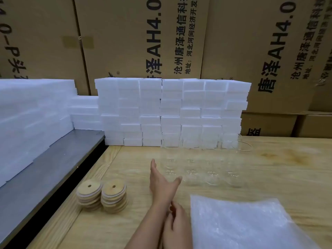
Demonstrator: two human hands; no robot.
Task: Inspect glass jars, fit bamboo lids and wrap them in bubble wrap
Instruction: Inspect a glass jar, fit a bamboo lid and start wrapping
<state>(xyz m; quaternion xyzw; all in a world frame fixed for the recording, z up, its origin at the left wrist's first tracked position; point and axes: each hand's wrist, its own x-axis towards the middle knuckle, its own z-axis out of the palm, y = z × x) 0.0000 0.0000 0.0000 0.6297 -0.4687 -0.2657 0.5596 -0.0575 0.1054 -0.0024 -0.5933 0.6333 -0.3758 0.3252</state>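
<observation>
The left hand (162,184) is stretched out, fingers straight, thumb spread, holding nothing, and the upright glass jars (197,169) stand just right of and beyond its fingertips, farther from the slack, empty right hand (177,220).

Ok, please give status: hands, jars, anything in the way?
Left hand open, stretched toward glass jars, none held. Right hand by left wrist, looks open. Bamboo lids, bubble wrap untouched. Nothing between hand and jars.

Stacked white foam blocks (161,112) on wooden table (269,168), printed cardboard boxes (125,42) behind, grey metal ledge (53,168) left
</observation>
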